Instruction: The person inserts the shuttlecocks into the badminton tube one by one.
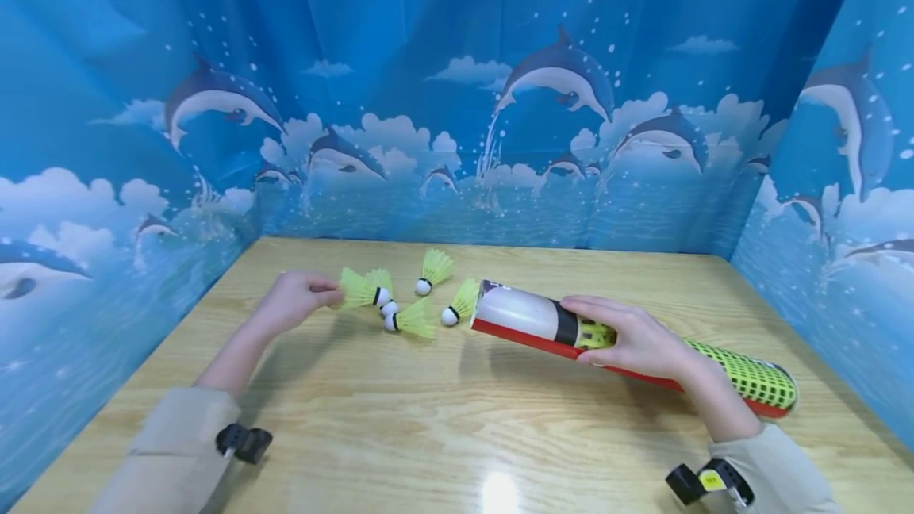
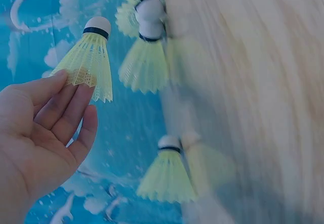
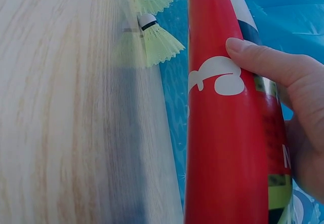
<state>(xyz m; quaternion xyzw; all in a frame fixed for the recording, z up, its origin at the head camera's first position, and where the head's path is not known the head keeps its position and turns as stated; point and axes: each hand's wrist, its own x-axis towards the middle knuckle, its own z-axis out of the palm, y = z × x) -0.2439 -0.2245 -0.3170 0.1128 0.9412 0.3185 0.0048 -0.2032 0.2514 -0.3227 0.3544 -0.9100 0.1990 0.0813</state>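
Note:
My left hand (image 1: 303, 297) pinches a yellow shuttlecock (image 1: 362, 289) by the edge of its skirt, its white cork pointing right, as the left wrist view (image 2: 86, 57) also shows. My right hand (image 1: 638, 339) grips a long shuttlecock tube (image 1: 524, 316) around its middle, thumb on the red side. This tube is white, red and patterned yellow-green, lying slantwise with its left end raised over the table. Several more yellow shuttlecocks lie between the hands: one toward the back (image 1: 434, 268), another (image 1: 414, 319) in front, and one (image 1: 462, 304) right by the tube's left end.
The wooden table (image 1: 428, 435) fills the lower view. Blue curtains (image 1: 457, 86) printed with dolphins and clouds stand behind it and along both sides. Each sleeve carries a dark strapped device, one at the left wrist (image 1: 243, 443) and one at the right (image 1: 710, 482).

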